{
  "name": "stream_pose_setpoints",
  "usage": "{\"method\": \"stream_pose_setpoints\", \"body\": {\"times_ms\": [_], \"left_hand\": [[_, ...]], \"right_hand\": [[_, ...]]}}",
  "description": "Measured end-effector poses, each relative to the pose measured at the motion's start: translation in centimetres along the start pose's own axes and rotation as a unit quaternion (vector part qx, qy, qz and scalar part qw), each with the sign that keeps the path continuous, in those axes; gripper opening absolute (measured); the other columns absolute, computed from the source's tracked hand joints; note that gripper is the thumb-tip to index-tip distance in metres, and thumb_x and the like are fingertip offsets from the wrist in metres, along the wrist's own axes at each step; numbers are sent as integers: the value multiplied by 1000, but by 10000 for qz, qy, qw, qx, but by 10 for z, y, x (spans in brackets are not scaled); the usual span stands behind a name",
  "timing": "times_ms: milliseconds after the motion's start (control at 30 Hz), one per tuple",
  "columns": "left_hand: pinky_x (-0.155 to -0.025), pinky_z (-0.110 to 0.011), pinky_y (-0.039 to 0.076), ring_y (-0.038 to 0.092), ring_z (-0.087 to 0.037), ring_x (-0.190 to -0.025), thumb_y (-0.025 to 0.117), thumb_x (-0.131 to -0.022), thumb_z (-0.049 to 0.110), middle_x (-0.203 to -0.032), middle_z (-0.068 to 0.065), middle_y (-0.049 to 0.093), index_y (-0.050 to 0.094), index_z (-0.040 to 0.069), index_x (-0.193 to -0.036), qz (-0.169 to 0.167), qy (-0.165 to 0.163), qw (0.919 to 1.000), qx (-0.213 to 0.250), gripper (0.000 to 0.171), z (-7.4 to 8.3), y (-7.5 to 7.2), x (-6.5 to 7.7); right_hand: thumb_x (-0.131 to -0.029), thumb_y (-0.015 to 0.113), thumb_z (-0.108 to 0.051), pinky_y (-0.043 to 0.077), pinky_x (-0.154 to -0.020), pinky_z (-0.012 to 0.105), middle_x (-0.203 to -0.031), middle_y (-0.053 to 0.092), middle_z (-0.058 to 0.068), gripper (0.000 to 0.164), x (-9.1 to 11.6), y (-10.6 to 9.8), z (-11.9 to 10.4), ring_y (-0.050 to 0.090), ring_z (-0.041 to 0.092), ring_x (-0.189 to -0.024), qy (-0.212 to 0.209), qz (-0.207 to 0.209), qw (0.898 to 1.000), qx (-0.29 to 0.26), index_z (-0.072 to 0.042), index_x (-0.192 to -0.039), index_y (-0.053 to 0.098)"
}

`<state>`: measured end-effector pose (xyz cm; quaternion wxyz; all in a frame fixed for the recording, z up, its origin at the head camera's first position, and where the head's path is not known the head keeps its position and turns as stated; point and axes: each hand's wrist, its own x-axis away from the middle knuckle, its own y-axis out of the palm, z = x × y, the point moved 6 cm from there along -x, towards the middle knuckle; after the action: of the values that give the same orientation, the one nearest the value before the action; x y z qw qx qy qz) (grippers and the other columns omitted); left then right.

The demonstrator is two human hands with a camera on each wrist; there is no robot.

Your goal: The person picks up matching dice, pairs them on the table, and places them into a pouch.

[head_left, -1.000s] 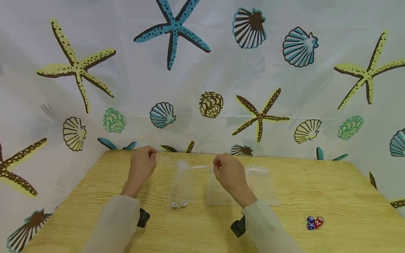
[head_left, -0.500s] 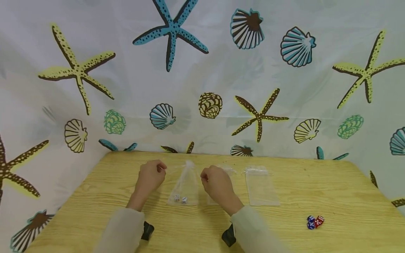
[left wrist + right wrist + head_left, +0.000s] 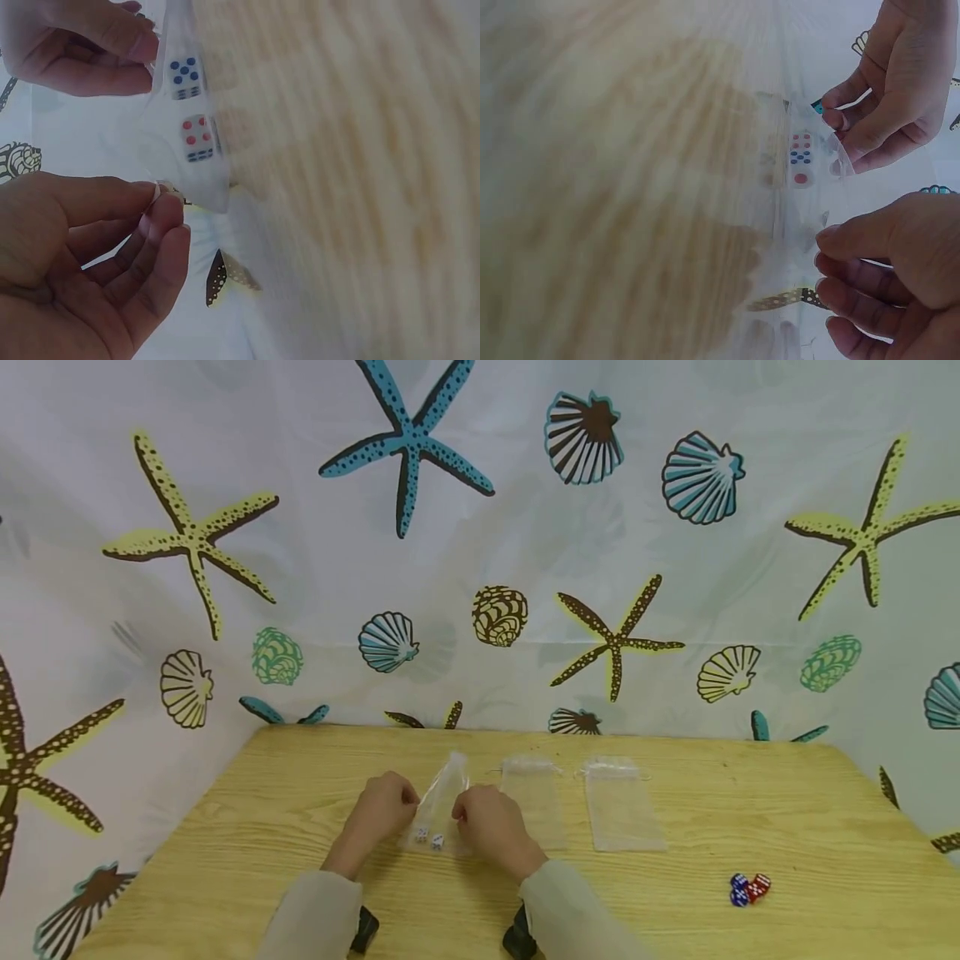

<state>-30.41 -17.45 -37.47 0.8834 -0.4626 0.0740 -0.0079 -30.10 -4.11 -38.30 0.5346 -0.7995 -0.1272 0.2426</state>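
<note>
A sheer white drawstring pouch (image 3: 448, 806) lies on the table, its top gathered narrow. Two white dice (image 3: 429, 838) show through its lower end; in the left wrist view a die with blue pips (image 3: 184, 75) and one with red pips (image 3: 197, 135) are seen through the mesh. My left hand (image 3: 384, 810) is at the pouch's left edge, thumb and forefinger pinching the white drawstring (image 3: 157, 192). At the right edge my right hand (image 3: 491, 822) pinches the other string end between thumb and forefinger. Both strings are drawn from the gathered neck toward me.
To the right lie a second sheer pouch (image 3: 536, 806), partly behind my right hand, and a third pouch (image 3: 625, 810), both flat. Blue dice (image 3: 739, 891) and red dice (image 3: 759, 887) sit together at the front right. A shell-patterned cloth (image 3: 480, 527) hangs behind the table.
The pouch neck has drawn together into a narrow bunch. Both hands have come down toward me and closer together, from wide apart at the strings to either side of the pouch.
</note>
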Motion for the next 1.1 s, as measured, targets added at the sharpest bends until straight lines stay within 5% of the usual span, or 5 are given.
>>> {"method": "stream_pose_setpoints", "body": {"times_ms": [200,500,600,900,1100], "left_hand": [[-48,-26,45,52,-12,-53,55,-80,0,-71,-10,64,68,-2,-80,-305,-66,9995,-91,12,8,6,2],[-35,-20,14,15,-7,-39,49,-82,3,-40,6,22,39,13,-48,-63,-103,9975,-702,37,18,-2,4],[-35,-20,15,16,-7,-39,48,-83,3,-42,5,22,34,14,-49,19,-90,9964,-840,38,23,-6,5],[-38,-22,31,37,-10,-42,52,-85,7,-62,-6,54,62,0,-87,168,331,9962,-786,12,46,-10,4],[-61,-34,49,57,-19,-73,57,-84,10,-95,-13,61,63,-1,-98,107,686,9940,-849,18,60,-1,-1]], "right_hand": [[-82,59,-5,51,-68,25,-92,68,0,18,3,2,-2,63,14,-84,-121,-206,9997,93,-12,-92,72],[-80,61,-6,50,-67,24,-94,65,1,21,7,-15,3,61,13,-83,-145,-466,9987,142,-11,-99,68],[-79,62,-8,50,-66,25,-91,64,1,21,11,-23,6,60,14,-81,-196,-425,9985,279,-11,-98,67],[-79,64,-10,48,-62,24,-87,61,0,18,36,-52,22,57,13,-76,-250,-228,9982,498,-11,-96,66],[-78,65,-10,48,-60,24,-86,60,1,17,57,-65,38,57,13,-76,-215,-86,9985,499,-10,-95,65]]}}
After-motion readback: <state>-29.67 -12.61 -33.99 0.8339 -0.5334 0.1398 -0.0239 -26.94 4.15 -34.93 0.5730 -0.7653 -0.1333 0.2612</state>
